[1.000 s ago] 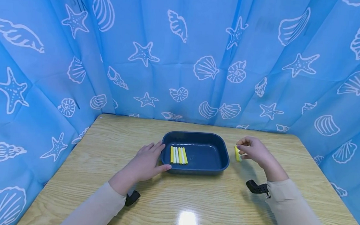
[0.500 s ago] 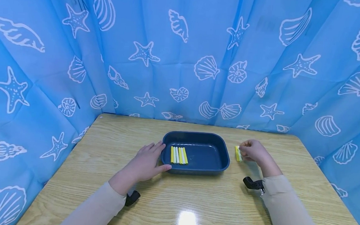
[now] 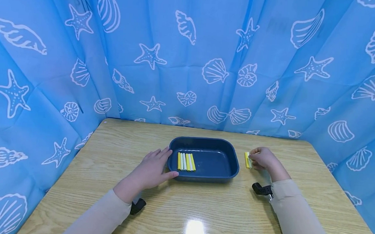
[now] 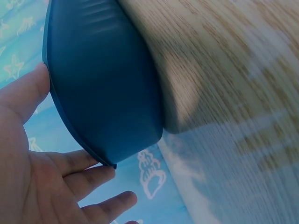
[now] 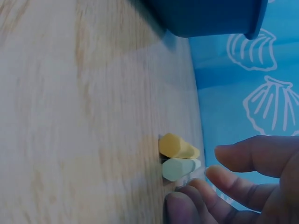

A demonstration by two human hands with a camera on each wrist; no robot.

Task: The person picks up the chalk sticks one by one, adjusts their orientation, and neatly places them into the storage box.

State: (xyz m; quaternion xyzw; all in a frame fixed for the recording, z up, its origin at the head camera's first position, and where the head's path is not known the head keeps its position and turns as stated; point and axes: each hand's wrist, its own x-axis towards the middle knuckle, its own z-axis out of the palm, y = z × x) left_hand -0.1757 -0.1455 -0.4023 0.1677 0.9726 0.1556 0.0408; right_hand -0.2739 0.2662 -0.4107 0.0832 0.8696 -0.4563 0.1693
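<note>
A dark blue tray [image 3: 207,177] sits on the table with several yellow and white chalk sticks [image 3: 186,162] side by side at its left end. My left hand [image 3: 152,166] rests on the tray's left rim, fingers spread and thumb at the near corner; the left wrist view shows the fingertips at that rim. To the right of the tray, a yellow chalk stick [image 5: 173,145] and a white chalk stick [image 5: 176,169] lie parallel and close together. My right hand [image 3: 263,159] is beside the white one, thumb and fingers bent loosely, with a gap between thumb and index fingertips.
The wood-grain table [image 3: 220,212] extends around the tray. Behind and at both sides hangs a blue curtain [image 3: 189,85] with white shell and starfish prints. Black camera mounts [image 3: 262,189] stick out from under both wrists.
My right hand has shifted slightly right and down, off the yellow chalk stick that its fingers partly covered. The left hand, the tray and the chalk sticks inside it stay put.
</note>
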